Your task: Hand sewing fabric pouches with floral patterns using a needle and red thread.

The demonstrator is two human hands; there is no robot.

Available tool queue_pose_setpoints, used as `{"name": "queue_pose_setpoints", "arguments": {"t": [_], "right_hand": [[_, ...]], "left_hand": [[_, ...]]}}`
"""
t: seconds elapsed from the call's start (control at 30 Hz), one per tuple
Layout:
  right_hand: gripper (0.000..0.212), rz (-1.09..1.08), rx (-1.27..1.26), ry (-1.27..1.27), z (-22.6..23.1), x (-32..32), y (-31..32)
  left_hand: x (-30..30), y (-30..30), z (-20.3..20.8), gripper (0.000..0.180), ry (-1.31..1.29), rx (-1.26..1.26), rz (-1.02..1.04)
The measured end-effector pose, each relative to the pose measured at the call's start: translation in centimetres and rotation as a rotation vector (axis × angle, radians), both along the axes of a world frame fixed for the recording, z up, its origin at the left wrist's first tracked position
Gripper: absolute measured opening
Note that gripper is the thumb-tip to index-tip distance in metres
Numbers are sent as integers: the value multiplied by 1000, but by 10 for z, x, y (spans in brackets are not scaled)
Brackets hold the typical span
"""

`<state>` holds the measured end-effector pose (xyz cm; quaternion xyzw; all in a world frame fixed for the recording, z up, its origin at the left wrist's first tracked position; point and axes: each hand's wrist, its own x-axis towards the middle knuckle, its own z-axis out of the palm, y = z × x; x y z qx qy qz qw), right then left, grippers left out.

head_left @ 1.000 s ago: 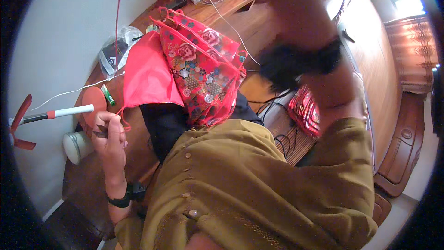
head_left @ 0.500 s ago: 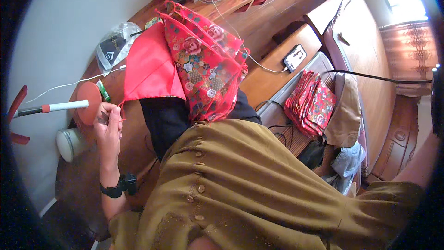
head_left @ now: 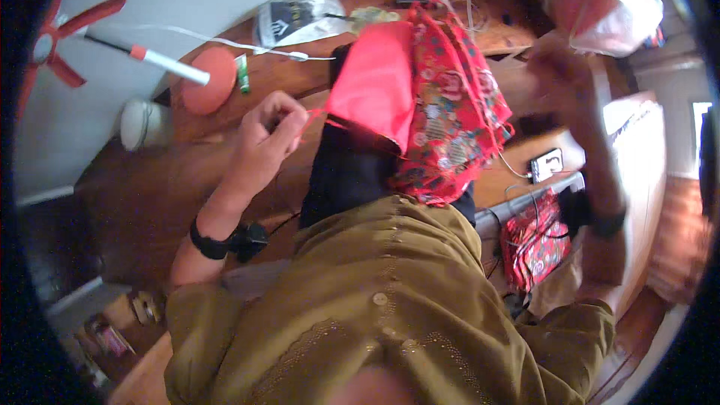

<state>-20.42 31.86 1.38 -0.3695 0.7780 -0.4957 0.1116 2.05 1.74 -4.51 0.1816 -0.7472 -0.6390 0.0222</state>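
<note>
Across my black-trousered lap lies a piece of red cloth; its plain red side [head_left: 373, 79] faces up on the left. Beside that are layered red floral pieces [head_left: 454, 120] with frayed, thready edges. My left hand [head_left: 270, 131] is closed in a pinch on a thin red thread [head_left: 318, 112], which runs to the near left corner of the plain cloth. Off to the right, raised and apart from the cloth, is my right hand [head_left: 559, 75], smeared by motion, so its fingers cannot be read.
A stack of red floral pieces [head_left: 536, 247] lies at the right below a phone [head_left: 546, 166] on a white cable. Along the far wooden table [head_left: 375, 4] are a clear plastic bag [head_left: 300, 21] and a green tube [head_left: 243, 73]. A small red-bladed fan [head_left: 191, 79] stands left.
The view has swung, so the cloth and table appear farther right. My right hand has come into view on the right. My left hand still pinches the thread.
</note>
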Motion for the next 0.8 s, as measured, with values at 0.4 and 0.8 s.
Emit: {"name": "queue_pose_setpoints", "arguments": {"t": [0.4, 0.8], "right_hand": [[30, 347, 282, -122, -40, 90, -95], [17, 524, 199, -440, -66, 105, -126]], "left_hand": [[6, -10, 4, 16, 31, 87, -7], [4, -7, 5, 17, 49, 189, 9]]}}
